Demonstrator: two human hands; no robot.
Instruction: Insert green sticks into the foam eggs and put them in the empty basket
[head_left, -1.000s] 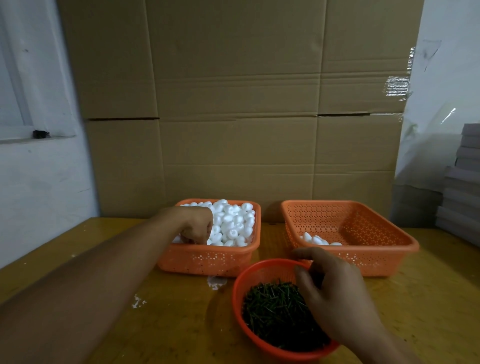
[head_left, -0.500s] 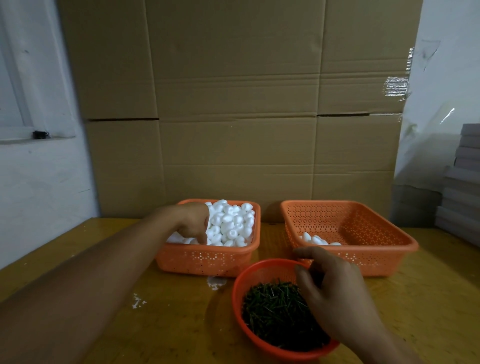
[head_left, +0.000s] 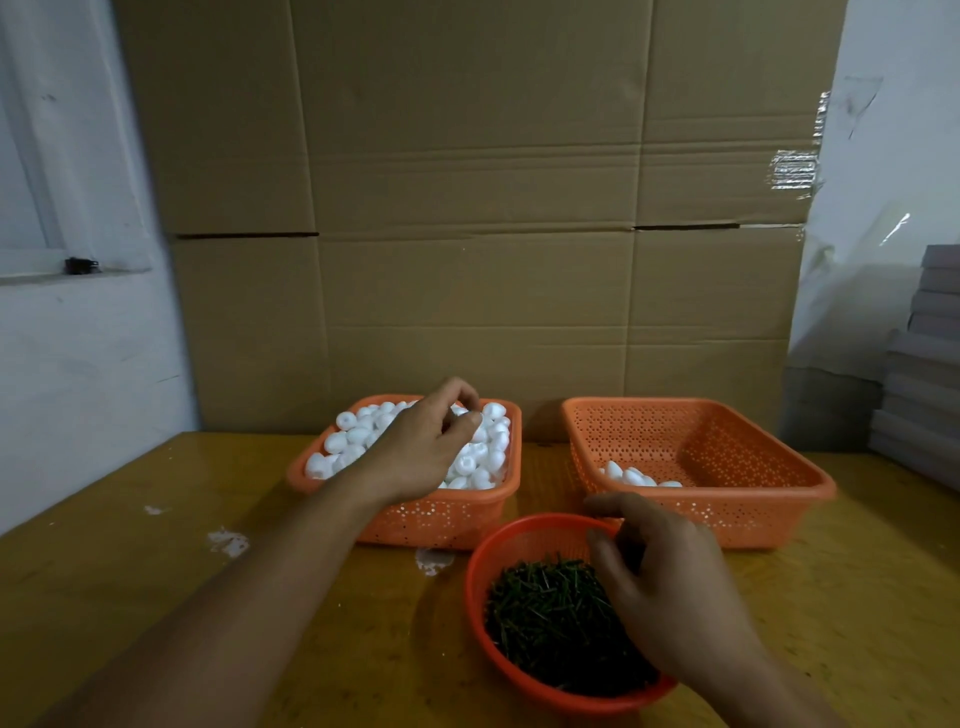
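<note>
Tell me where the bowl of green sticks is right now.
In the head view, the round red bowl sits near the table's front edge, right of centre, in front of the gap between the two orange baskets, with the right hand over it.

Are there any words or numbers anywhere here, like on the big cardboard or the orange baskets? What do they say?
No text can be read anywhere in this view.
The cardboard sheet at the back is plain brown, with only creases and a patch of clear tape.
The basket of foam eggs, the nearly empty basket and the round bowl of green sticks carry no label or brand.
The grey stack at the right shows no writing.
</note>
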